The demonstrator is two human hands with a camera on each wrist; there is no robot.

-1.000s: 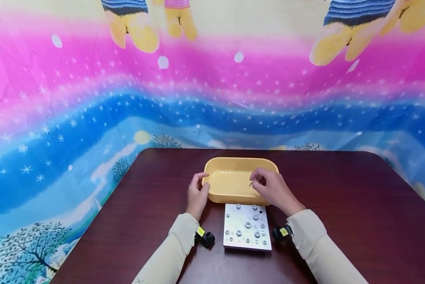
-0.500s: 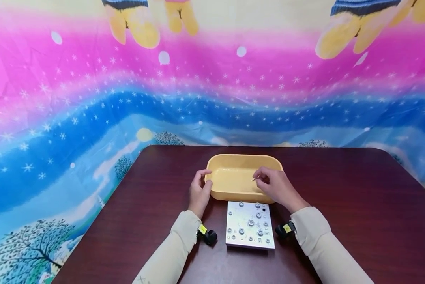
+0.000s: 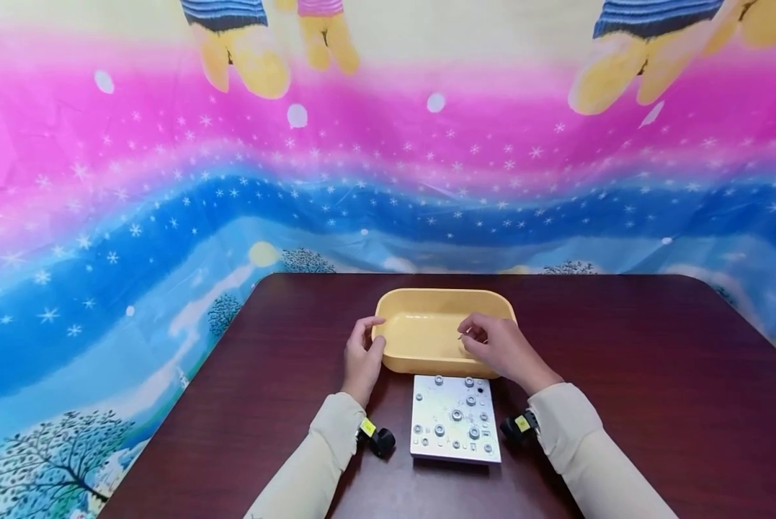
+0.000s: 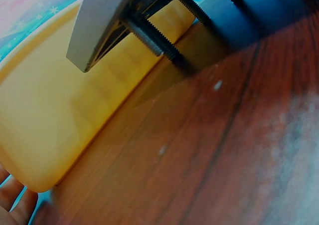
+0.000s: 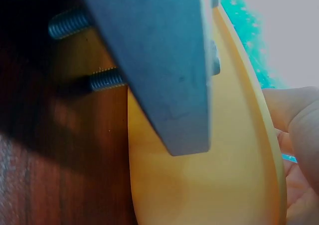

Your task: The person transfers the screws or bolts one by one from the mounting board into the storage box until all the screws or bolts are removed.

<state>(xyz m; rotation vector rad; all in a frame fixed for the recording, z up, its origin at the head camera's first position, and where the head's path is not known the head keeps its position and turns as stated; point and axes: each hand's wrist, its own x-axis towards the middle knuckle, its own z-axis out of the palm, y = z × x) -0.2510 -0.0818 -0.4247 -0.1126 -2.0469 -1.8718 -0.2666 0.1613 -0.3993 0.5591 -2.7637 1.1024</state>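
My left hand (image 3: 362, 360) holds the left end of a yellow oblong tray (image 3: 426, 365), thumb and fingers at its rim. Over the tray's right part, the fingertips of my right hand (image 3: 507, 353) pinch a small thin piece (image 3: 461, 336), too small to tell its kind. Nearer to me, in front of the tray, stands a silver metal plate (image 3: 436, 401) with several bolts through it. Threaded bolt ends (image 5: 107, 79) stick out under the plate in the right wrist view. Only some fingers (image 4: 12, 197) of my left hand show in the left wrist view.
A dark red-brown wooden table (image 3: 653, 389) carries everything. Behind it hangs a colourful printed cloth (image 3: 388, 166). Black wrist cameras (image 3: 382, 441) sit on both cuffs, one on each side of the plate.
Both hands keep their places at the tray. The thin piece in my right fingertips has changed its angle and shows less than half a second ago. The head view has shifted slightly.
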